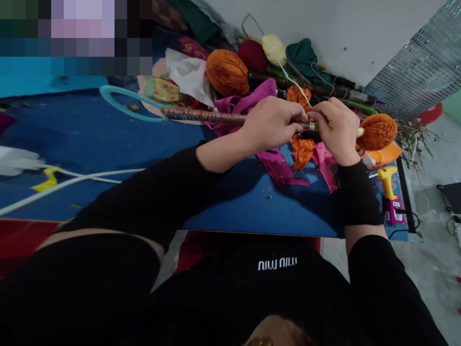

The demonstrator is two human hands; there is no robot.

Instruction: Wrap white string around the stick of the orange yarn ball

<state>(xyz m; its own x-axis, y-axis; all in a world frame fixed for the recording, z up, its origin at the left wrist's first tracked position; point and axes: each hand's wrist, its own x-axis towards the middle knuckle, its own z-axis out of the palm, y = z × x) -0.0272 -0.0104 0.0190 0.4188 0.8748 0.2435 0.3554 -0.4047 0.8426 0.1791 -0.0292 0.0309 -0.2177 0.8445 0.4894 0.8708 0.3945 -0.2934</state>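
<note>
A long, thin patterned stick (pixel 205 116) lies crosswise in front of me, with a light blue hoop (pixel 124 103) near its left end and an orange crinkled bulb (pixel 379 132) at its right. My left hand (pixel 272 122) is wrapped round the stick near the middle. Beside it my right hand (pixel 334 125) pinches at the stick close to the bulb, where a white yarn (pixel 293 82) comes down from a pale yellow ball (pixel 273 49). The fingertips of both hands are nearly together. What lies under the right fingers is mostly hidden.
Purple cloth (pixel 248 103) and orange crumpled pieces (pixel 302 151) lie around the hands on the blue table (pixel 144 144). Behind sits a larger orange bulb (pixel 227 73). A yellow glue gun (pixel 388 181) stands at the right edge, white cables (pixel 82 176) at left.
</note>
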